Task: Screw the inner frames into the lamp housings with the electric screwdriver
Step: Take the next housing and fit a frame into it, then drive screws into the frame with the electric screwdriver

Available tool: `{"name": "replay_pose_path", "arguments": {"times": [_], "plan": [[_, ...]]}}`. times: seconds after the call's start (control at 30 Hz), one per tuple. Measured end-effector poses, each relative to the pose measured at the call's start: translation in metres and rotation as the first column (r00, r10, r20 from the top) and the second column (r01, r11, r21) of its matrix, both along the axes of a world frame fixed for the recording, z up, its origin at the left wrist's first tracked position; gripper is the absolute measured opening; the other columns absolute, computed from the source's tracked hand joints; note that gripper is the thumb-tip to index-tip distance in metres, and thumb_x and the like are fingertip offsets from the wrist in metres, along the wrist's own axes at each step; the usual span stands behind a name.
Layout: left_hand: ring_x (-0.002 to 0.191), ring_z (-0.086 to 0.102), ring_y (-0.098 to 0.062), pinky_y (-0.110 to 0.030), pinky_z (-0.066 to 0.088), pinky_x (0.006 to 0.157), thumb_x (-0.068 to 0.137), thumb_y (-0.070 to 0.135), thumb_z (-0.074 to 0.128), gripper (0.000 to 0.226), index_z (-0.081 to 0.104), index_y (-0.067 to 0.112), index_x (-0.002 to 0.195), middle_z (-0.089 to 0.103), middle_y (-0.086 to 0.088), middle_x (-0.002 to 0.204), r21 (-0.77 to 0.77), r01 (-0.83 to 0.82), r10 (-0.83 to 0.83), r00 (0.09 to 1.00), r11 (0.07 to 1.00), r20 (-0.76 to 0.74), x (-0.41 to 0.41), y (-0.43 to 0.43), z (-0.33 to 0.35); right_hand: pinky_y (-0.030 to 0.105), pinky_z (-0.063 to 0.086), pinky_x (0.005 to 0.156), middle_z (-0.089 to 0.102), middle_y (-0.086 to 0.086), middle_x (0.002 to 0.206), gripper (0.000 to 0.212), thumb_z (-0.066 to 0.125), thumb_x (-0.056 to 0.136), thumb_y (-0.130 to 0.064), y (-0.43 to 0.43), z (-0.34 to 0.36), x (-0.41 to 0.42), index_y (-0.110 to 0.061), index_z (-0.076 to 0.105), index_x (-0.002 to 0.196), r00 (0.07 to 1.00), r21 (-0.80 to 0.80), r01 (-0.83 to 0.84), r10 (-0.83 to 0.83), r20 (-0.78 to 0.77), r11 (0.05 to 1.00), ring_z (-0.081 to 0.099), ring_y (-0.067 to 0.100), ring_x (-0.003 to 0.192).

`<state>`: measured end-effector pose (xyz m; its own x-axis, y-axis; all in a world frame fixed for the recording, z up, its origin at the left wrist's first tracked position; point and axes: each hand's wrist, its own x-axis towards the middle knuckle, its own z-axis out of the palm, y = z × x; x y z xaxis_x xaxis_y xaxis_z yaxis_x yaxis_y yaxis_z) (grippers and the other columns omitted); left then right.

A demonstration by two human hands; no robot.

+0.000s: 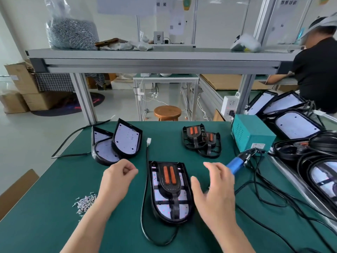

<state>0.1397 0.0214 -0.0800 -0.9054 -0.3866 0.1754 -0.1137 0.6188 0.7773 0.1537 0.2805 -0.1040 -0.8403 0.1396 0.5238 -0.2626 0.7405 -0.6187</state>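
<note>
The black teardrop plastic lamp housing (152,198) lay on the green mat (54,225) between the hands, its black orange-striped inner frame (169,189) seated inside. Left hand (118,178) was curled closed, seemingly empty; right hand (213,190) hovered, fingers spread, near the blue electric screwdriver (235,165). Light, rigid shell, I judged: steady it by the rim.

Matt green mat (54,225) — black plastic lamp housing (188,196), faintly glossy; loose screws (85,204) shiny metal; screwdriver (235,164) smooth blue plastic — stool (167,111) varnished wood.

One head-worn view — looking forward and down, close over the green table (54,216).
</note>
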Motion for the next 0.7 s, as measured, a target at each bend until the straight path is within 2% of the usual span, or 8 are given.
{"name": "replay_pose_path", "arguments": {"times": [0.1, 0.2, 0.3, 0.43, 0.5, 0.6, 0.67, 0.7], "plan": [[0.065, 0.058, -0.005, -0.024, 0.046, 0.063, 0.084, 0.017, 0.077, 0.022, 0.071, 0.033, 0.071, 0.069, 0.013, 0.071, 0.184, 0.052, -0.039, 0.997, 0.981, -0.073, -0.002, 0.019, 0.003, 0.046, 0.043, 0.092, 0.047, 0.013, 0.125, 0.061, 0.071, 0.089, -0.039, 0.041, 0.009, -0.035, -0.007, 0.046, 0.135, 0.950, -0.061, 0.229, -0.209, 0.232, 0.972, 0.044, 0.032, 0.112], [0.070, 0.063, -0.004, -0.026, 0.051, 0.074, 0.084, 0.011, 0.077, 0.030, 0.073, 0.039, 0.076, 0.072, 0.012, 0.076, 0.262, 0.129, -0.100, 0.988, 0.957, -0.121, -0.004, 0.035, 0.006, 0.045, 0.048, 0.090, 0.052, 0.021, 0.128, 0.080, 0.065, 0.092, -0.052, 0.063, 0.009, -0.061, -0.007, 0.026, 0.146, 0.839, 0.001, 0.267, -0.233, 0.492, 0.964, 0.055, 0.039, 0.110], [0.070, 0.062, -0.001, -0.025, 0.051, 0.076, 0.084, 0.004, 0.076, 0.029, 0.075, 0.032, 0.075, 0.073, 0.011, 0.077, 0.295, 0.175, -0.143, 0.981, 0.939, -0.128, -0.004, 0.051, 0.007, 0.043, 0.048, 0.086, 0.060, 0.017, 0.119, 0.099, 0.066, 0.091, -0.051, 0.068, 0.012, -0.080, -0.008, 0.005, 0.155, 0.770, 0.009, 0.298, -0.246, 0.588, 0.955, 0.060, 0.040, 0.112], [0.071, 0.063, 0.001, -0.021, 0.050, 0.074, 0.085, 0.002, 0.073, 0.027, 0.074, 0.029, 0.081, 0.073, 0.013, 0.080, 0.308, 0.186, -0.153, 0.980, 0.933, -0.129, 0.003, 0.064, 0.005, 0.038, 0.044, 0.073, 0.058, 0.007, 0.092, 0.090, 0.074, 0.079, -0.038, 0.064, 0.011, -0.081, -0.011, 0.019, 0.145, 0.765, -0.188, 0.455, -0.273, 0.583, 0.870, 0.055, 0.033, 0.085], [0.073, 0.064, -0.002, -0.022, 0.052, 0.076, 0.086, 0.002, 0.073, 0.026, 0.073, 0.028, 0.081, 0.073, 0.013, 0.079, 0.320, 0.176, -0.137, 0.980, 0.931, -0.141, 0.008, 0.065, 0.005, 0.040, 0.046, 0.072, 0.056, 0.001, 0.084, 0.087, 0.074, 0.075, -0.035, 0.063, 0.001, -0.072, -0.017, 0.023, 0.144, 0.814, -0.395, 0.498, -0.259, 0.520, 0.772, 0.058, 0.030, 0.079], [0.077, 0.066, -0.009, -0.027, 0.054, 0.079, 0.087, 0.003, 0.072, 0.026, 0.073, 0.028, 0.079, 0.073, 0.012, 0.077, 0.321, 0.145, -0.100, 0.983, 0.936, -0.152, 0.012, 0.066, 0.006, 0.036, 0.045, 0.068, 0.055, -0.005, 0.090, 0.076, 0.073, 0.077, -0.033, 0.065, -0.001, -0.062, -0.020, 0.035, 0.142, 0.871, -0.677, 0.476, -0.194, 0.451, 0.562, 0.060, 0.020, 0.080], [0.075, 0.065, -0.007, -0.026, 0.053, 0.078, 0.089, 0.005, 0.071, 0.025, 0.073, 0.028, 0.079, 0.073, 0.014, 0.077, 0.327, 0.134, -0.086, 0.984, 0.936, -0.155, 0.016, 0.068, 0.006, 0.027, 0.047, 0.058, 0.059, -0.003, 0.086, 0.040, 0.071, 0.084, -0.028, 0.065, 0.002, -0.060, -0.015, 0.054, 0.118, 0.930, -0.868, 0.358, -0.051, 0.364, 0.345, 0.060, 0.012, 0.066], [0.074, 0.064, -0.004, -0.025, 0.051, 0.076, 0.090, 0.006, 0.070, 0.025, 0.072, 0.029, 0.080, 0.072, 0.015, 0.078, 0.332, 0.137, -0.088, 0.983, 0.933, -0.158, 0.018, 0.069, 0.007, 0.022, 0.046, 0.051, 0.057, -0.002, 0.079, 0.022, 0.069, 0.088, -0.026, 0.066, 0.003, -0.059, -0.015, 0.057, 0.103, 0.955, -0.934, 0.285, 0.025, 0.297, 0.216, 0.057, 0.009, 0.057]]}}
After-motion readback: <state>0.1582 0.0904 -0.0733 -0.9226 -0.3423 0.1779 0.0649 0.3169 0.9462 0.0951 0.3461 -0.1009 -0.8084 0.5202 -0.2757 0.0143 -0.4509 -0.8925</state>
